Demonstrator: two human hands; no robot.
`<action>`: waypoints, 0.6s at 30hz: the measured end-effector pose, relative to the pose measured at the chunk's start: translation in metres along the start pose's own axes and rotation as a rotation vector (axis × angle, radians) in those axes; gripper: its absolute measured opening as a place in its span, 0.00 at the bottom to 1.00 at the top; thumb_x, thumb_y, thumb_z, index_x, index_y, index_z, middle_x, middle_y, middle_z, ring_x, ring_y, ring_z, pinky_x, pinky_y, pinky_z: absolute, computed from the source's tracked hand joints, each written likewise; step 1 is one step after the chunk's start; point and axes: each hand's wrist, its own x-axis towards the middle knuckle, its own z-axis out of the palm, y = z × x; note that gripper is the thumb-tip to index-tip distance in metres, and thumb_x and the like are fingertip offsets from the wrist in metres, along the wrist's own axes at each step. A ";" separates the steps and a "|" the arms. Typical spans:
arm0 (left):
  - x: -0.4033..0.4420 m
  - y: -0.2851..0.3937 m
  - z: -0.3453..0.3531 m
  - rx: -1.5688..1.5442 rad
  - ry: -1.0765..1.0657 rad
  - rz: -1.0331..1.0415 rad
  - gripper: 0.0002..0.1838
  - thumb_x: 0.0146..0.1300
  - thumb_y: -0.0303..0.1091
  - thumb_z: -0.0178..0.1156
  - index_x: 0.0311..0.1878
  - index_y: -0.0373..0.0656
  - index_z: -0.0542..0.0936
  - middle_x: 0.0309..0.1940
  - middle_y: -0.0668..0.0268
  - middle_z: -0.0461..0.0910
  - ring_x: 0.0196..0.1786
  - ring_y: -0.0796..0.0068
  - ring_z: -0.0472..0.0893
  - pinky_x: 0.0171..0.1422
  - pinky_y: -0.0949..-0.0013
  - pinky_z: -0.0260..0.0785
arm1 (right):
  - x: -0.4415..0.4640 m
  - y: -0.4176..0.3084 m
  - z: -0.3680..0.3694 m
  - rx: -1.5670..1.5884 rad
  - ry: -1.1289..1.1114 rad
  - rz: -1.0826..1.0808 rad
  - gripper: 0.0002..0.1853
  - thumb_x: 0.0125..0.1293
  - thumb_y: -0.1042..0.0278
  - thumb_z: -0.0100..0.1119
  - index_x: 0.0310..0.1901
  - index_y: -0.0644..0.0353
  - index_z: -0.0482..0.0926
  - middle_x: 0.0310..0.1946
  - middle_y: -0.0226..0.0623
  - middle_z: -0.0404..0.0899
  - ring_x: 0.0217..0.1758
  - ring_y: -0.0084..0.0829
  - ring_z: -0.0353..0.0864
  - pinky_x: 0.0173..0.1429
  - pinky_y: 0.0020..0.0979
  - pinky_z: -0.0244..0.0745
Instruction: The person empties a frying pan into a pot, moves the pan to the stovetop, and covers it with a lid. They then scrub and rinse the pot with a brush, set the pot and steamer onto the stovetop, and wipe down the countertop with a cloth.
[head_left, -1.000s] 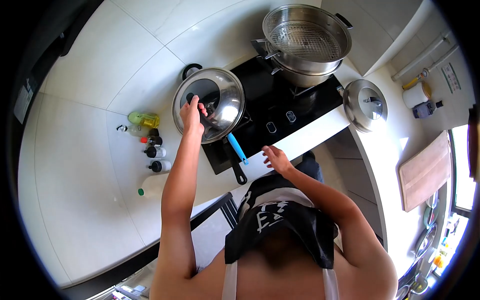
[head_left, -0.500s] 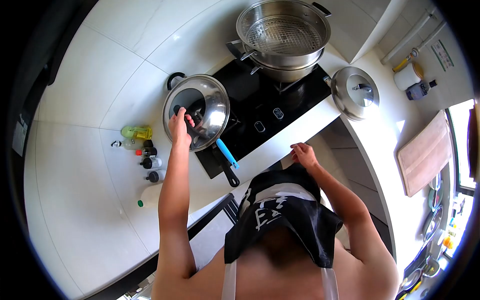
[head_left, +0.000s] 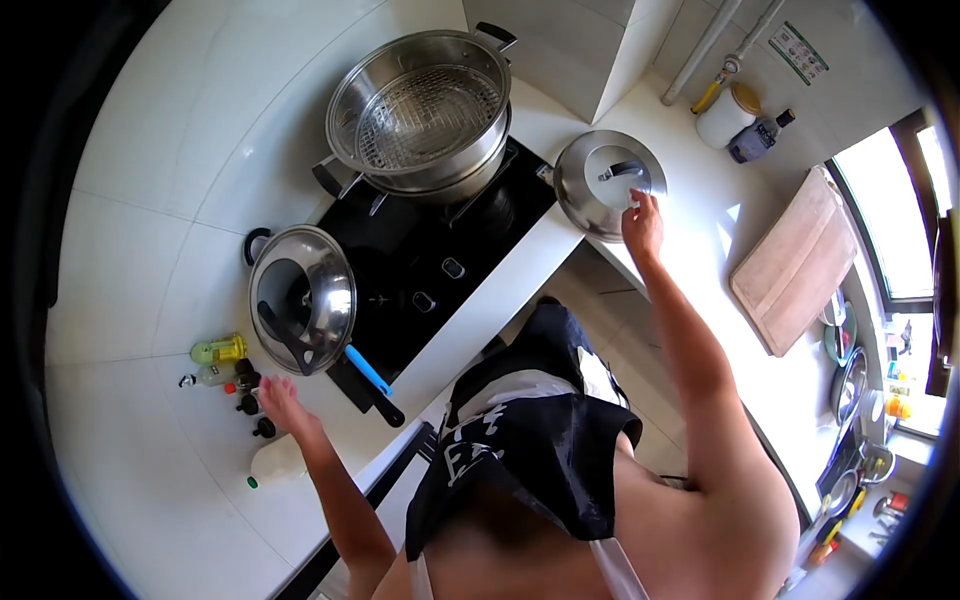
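Note:
A steel lid with a glass window [head_left: 335, 290] covers a pan on the left of the stove, its long black handle standing up. My left hand [head_left: 285, 405] is off that lid, fingers apart, beside the small bottles and holding nothing. On the right counter lies a domed steel pot lid [head_left: 585, 190] with a black handle [head_left: 622, 170]. Over the near edge of this lid reaches my right hand [head_left: 643, 225], its fingers loosely bent just short of the handle. Nothing shows in its grip.
A steel steamer pot [head_left: 350, 125] with a perforated rack stands on the black stove [head_left: 390, 270]. A blue handle [head_left: 368, 370] and a black handle [head_left: 385, 408] jut from the covered pan's side. A cutting board [head_left: 795, 265] leans by the window; a jar [head_left: 725, 120] stands behind.
My left hand has let go of the pan lid's handle and drawn back toward the bottles. My right hand has moved from near the apron to the pot lid. The view has swung right.

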 end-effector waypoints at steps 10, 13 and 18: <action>-0.099 0.024 0.034 -0.086 0.066 -0.027 0.16 0.68 0.30 0.56 0.57 0.41 0.74 0.45 0.63 0.79 0.43 0.72 0.80 0.48 0.69 0.73 | 0.123 0.042 0.038 -0.463 -0.483 -0.544 0.23 0.56 0.80 0.52 0.54 0.55 0.80 0.54 0.36 0.79 0.64 0.43 0.72 0.66 0.42 0.67; -0.121 0.039 0.055 -0.088 -0.002 -0.015 0.13 0.68 0.30 0.56 0.54 0.40 0.77 0.42 0.64 0.80 0.39 0.74 0.80 0.45 0.72 0.73 | 0.149 0.043 0.041 -0.432 -0.597 -0.618 0.18 0.57 0.79 0.51 0.47 0.51 0.83 0.46 0.39 0.80 0.55 0.42 0.78 0.59 0.42 0.70; -0.131 0.039 0.085 -0.039 -0.118 0.040 0.11 0.69 0.32 0.60 0.52 0.40 0.78 0.39 0.65 0.81 0.36 0.78 0.80 0.41 0.76 0.73 | 0.163 -0.004 -0.012 -0.337 -0.678 -0.653 0.14 0.59 0.77 0.54 0.45 0.53 0.83 0.40 0.42 0.81 0.47 0.46 0.81 0.52 0.44 0.75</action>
